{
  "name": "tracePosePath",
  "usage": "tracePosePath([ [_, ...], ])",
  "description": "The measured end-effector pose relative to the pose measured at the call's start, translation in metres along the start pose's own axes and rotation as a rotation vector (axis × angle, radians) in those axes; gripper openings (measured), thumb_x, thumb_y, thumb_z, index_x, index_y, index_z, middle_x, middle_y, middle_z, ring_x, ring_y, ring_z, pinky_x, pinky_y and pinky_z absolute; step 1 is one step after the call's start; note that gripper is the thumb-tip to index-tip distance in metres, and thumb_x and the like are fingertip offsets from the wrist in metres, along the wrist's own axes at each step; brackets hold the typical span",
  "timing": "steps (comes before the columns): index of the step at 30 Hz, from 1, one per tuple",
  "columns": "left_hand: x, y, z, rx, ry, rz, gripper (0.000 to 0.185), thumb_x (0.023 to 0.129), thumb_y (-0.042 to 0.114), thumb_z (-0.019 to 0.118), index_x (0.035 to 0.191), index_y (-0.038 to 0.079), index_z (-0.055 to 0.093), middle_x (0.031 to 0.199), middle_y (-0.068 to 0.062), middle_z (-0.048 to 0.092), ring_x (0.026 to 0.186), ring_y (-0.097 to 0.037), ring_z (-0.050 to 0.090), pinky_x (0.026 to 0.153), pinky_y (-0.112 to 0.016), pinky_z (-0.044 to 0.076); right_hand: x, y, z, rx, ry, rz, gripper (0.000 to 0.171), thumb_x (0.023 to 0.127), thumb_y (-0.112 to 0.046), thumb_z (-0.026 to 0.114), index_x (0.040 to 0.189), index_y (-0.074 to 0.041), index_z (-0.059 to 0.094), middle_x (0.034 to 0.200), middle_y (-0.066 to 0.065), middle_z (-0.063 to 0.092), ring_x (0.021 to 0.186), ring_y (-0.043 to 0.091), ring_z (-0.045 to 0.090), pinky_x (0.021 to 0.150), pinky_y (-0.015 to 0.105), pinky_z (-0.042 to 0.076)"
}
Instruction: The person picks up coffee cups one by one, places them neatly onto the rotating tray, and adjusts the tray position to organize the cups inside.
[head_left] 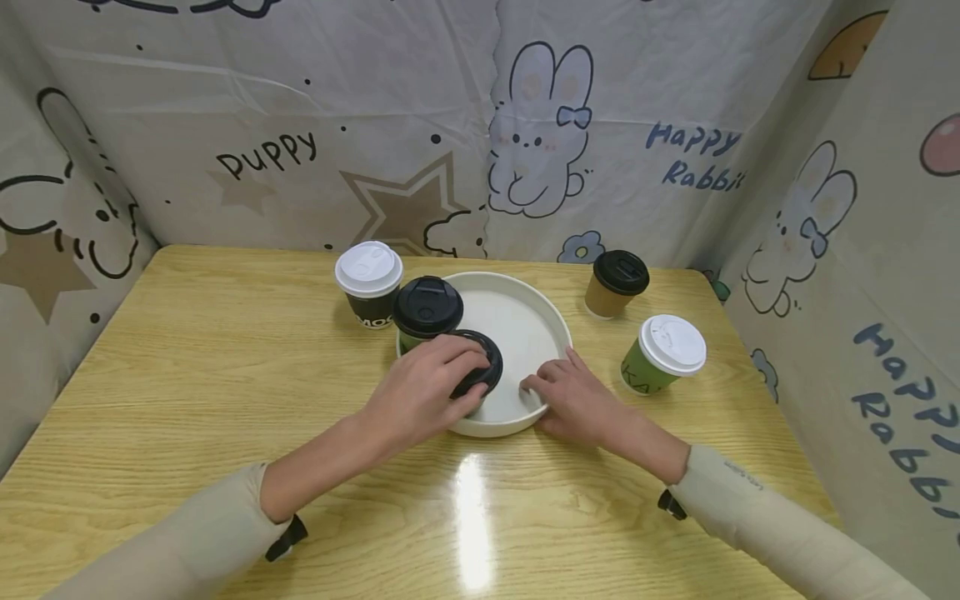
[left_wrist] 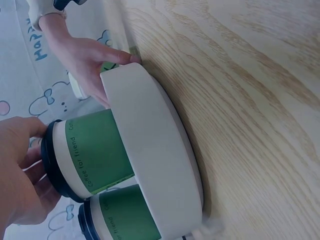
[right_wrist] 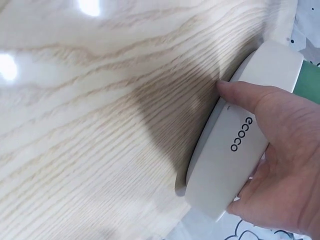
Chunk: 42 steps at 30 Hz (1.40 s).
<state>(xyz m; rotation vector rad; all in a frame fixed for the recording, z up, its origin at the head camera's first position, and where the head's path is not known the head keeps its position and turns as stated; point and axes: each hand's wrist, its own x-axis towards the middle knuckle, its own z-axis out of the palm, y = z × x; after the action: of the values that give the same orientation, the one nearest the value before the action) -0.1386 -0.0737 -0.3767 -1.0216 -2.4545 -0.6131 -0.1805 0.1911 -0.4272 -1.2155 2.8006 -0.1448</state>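
L fingers point(head_left: 457, 354): I see them curled over the black lid of a green cup point(left_wrist: 95, 150), gripping it from above; thumb side shows in the L wrist view, wrapped round the lid edge.
L hand point(head_left: 420, 392): over the near-left part of the tray, forearm in a beige sleeve coming from lower left.
Green cup in grip: stands inside the white tray point(head_left: 525, 333), at its near-left rim; "Coffee for friend" print on the wall in the L wrist view.
R fingers point(head_left: 543, 379): lightly spread, mostly straight, tips laid over the near-right rim w/ tips inside the tray; thumb pressed on the outer wall by the "ecoco" print in the R wrist view. Not pinching, just resting/bracing.
R hand point(head_left: 581, 404): on the surface just beside the tray's near-right edge.
2nd green cup point(head_left: 427, 312): black lid, in the tray at its left rim, just behind the gripped one; I can't tell if the two touch.
Black cup, white lid point(head_left: 369, 283): on the surface, just left of the tray, near the 2nd green cup.
Brown cup, black lid point(head_left: 615, 283): on the surface, right of the tray, far side.
Green cup, white lid point(head_left: 663, 354): on the surface, right of the tray, near my R hand but apart.
Surface point(head_left: 187, 375): light wood grain, glossy.
Backdrop point(head_left: 300, 125): cartoon rabbit/puppy cloth round three sides.
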Motion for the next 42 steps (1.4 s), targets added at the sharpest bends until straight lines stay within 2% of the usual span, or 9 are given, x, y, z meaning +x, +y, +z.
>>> tracePosePath([
  [12, 0.003, -0.008, -0.011, -0.016, -0.050, -0.036, 0.021, 0.081, 0.013, 0.080, 0.100, 0.006, 0.073, 0.112, -0.006, 0.068, 0.106, -0.021, 0.064, 0.088, -0.035, 0.055, -0.001, -0.021, 0.005, -0.009, 0.092, 0.056, 0.044, 0.073, -0.019, 0.084, 0.112, -0.010, 0.066, 0.099, 0.011, 0.060, 0.105, 0.038, 0.058, 0.106, 0.070, 0.028],
  [17, 0.004, -0.012, -0.017, -0.032, -0.093, -0.056, 0.021, 0.081, 0.013, 0.080, 0.099, 0.006, 0.073, 0.112, -0.005, 0.068, 0.105, -0.021, 0.064, 0.084, -0.035, 0.056, 0.000, -0.035, 0.005, -0.038, 0.098, 0.088, 0.041, 0.072, -0.016, 0.082, 0.108, -0.009, 0.064, 0.088, 0.009, 0.056, 0.094, 0.040, 0.059, 0.100, 0.067, 0.034],
  [21, 0.004, -0.018, -0.022, -0.062, -0.123, -0.062, 0.020, 0.081, 0.012, 0.080, 0.099, 0.007, 0.072, 0.112, -0.004, 0.067, 0.105, -0.020, 0.064, 0.084, -0.034, 0.056, 0.002, -0.045, 0.004, -0.079, 0.066, 0.127, 0.038, 0.074, -0.016, 0.080, 0.107, -0.008, 0.062, 0.087, 0.009, 0.056, 0.087, 0.038, 0.057, 0.098, 0.066, 0.035],
  [32, 0.005, -0.038, -0.030, -0.166, -0.197, -0.079, 0.019, 0.082, 0.010, 0.078, 0.101, 0.008, 0.073, 0.116, -0.006, 0.067, 0.105, -0.023, 0.066, 0.086, -0.038, 0.056, 0.013, -0.069, -0.002, -0.154, -0.078, 0.247, 0.037, 0.083, -0.025, 0.076, 0.112, -0.008, 0.061, 0.101, 0.013, 0.060, 0.098, 0.042, 0.058, 0.098, 0.068, 0.037],
  [38, 0.004, -0.050, -0.031, -0.236, -0.204, -0.069, 0.019, 0.082, 0.005, 0.075, 0.101, 0.007, 0.073, 0.119, -0.007, 0.068, 0.108, -0.025, 0.066, 0.088, -0.039, 0.055, 0.018, -0.078, 0.000, -0.184, -0.076, 0.254, 0.035, 0.084, -0.026, 0.075, 0.110, -0.007, 0.061, 0.100, 0.011, 0.060, 0.096, 0.039, 0.059, 0.093, 0.065, 0.042],
  [42, 0.004, -0.060, -0.031, -0.277, -0.207, -0.041, 0.020, 0.082, 0.003, 0.073, 0.101, 0.006, 0.072, 0.120, -0.009, 0.068, 0.112, -0.026, 0.065, 0.088, -0.039, 0.055, 0.021, -0.082, 0.002, -0.185, -0.068, 0.237, 0.035, 0.084, -0.028, 0.075, 0.107, -0.006, 0.061, 0.096, 0.010, 0.058, 0.091, 0.036, 0.058, 0.087, 0.059, 0.046],
])
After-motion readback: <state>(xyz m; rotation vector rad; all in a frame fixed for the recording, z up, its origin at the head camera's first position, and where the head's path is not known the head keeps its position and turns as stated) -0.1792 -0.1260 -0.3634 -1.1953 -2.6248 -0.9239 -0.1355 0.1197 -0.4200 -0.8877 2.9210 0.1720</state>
